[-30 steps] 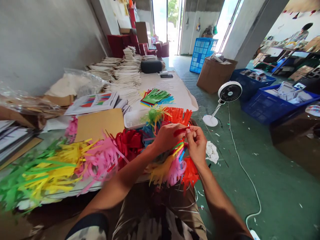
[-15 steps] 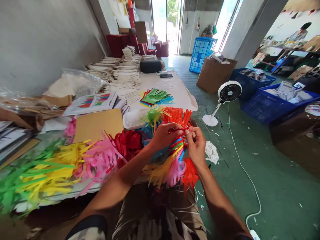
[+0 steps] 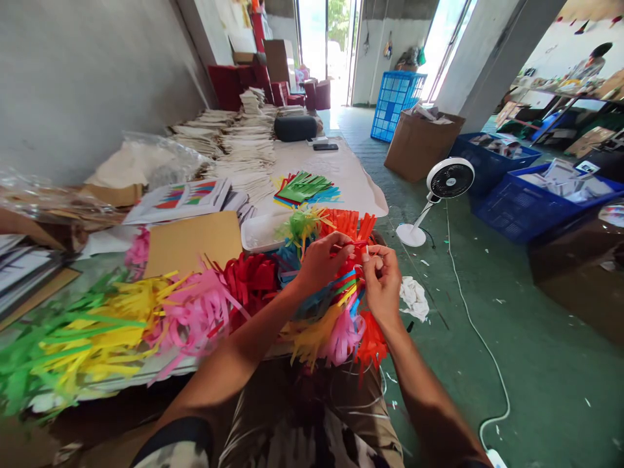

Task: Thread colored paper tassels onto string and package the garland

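Observation:
My left hand [image 3: 322, 263] and my right hand [image 3: 381, 281] meet over a bunch of fringed coloured paper strips [image 3: 336, 318] held above my lap. Both hands pinch a thin red strip [image 3: 358, 246] at the top of the bunch, fingers pressed together. Yellow, pink, blue and orange fringes hang below the hands. More fringed paper, red [image 3: 251, 276], pink [image 3: 199, 312], yellow [image 3: 104, 338] and green [image 3: 24, 364], lies along the table edge to my left.
A brown card sheet [image 3: 195, 242], a white tray [image 3: 260, 233], a flat stack of cut coloured paper [image 3: 302, 188] and piles of white paper [image 3: 248, 153] cover the table. A white floor fan [image 3: 441, 188] with its cable, blue crates [image 3: 536, 201] and a cardboard box [image 3: 419, 143] stand on the green floor.
Both hands have risen slightly with the bunch. The fingers have shifted along the red strip, which now looks thinner and tighter between them.

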`<state>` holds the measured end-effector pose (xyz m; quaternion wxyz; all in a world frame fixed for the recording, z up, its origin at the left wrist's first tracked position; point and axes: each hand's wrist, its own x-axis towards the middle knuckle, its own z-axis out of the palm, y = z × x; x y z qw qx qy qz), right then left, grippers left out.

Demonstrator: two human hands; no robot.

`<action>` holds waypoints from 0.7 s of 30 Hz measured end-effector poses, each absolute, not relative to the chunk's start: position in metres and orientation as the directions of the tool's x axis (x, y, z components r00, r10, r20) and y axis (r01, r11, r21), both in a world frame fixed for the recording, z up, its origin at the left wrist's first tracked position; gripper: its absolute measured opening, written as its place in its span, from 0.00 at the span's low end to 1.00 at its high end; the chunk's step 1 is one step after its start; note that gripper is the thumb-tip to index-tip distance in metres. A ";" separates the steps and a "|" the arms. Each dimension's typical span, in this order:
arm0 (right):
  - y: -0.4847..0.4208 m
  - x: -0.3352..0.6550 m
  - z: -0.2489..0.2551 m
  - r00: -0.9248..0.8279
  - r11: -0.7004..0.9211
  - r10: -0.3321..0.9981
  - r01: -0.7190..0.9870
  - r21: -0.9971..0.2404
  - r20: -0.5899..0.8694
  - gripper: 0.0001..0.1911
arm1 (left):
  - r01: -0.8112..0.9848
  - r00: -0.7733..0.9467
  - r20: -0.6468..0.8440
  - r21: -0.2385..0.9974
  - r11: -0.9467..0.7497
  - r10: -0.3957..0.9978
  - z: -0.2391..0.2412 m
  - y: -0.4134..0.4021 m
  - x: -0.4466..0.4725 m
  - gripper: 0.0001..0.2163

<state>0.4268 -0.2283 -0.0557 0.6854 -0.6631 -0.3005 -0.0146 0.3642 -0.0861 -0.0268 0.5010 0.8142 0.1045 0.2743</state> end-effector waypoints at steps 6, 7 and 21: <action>-0.232 0.415 -0.049 0.776 0.182 0.439 0.416 -0.891 0.452 0.17 | -0.059 0.804 0.388 0.807 -0.588 0.452 -0.020 -0.092 0.362 0.03; -0.232 0.415 -0.049 0.774 0.184 0.445 0.413 -0.892 0.450 0.18 | -0.062 0.805 0.392 0.802 -0.594 0.445 -0.019 -0.093 0.362 0.03; -0.228 0.419 -0.048 0.790 0.243 0.479 0.300 -0.922 0.383 0.24 | -0.105 0.812 0.426 0.780 -0.617 0.400 -0.024 -0.096 0.359 0.02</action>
